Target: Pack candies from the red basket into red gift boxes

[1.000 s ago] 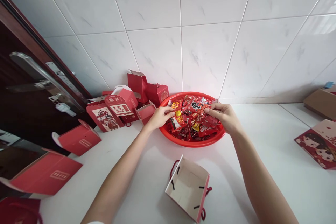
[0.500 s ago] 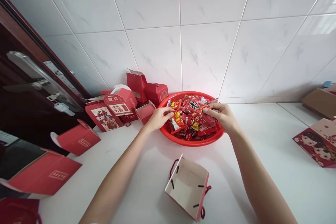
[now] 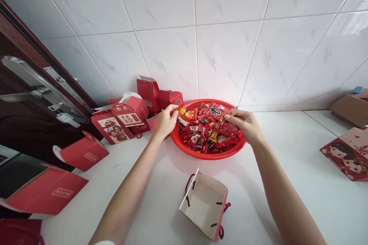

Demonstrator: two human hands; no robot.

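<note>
at the left rim of the red basket [image 3: 208, 156], the left hand [image 3: 167, 121] is pinching a yellow-printed packet [image 3: 185, 115], grip nearly closed; at the basket's right rim, the right hand [image 3: 245, 124] is likewise pinching a black-lettered packet [image 3: 216, 111].

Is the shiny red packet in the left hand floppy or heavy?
The packet may bend easily, since its wrapper looks thin. It might feel slippery, because it shines. It's probably light: the left hand just pinches its edge.
</note>
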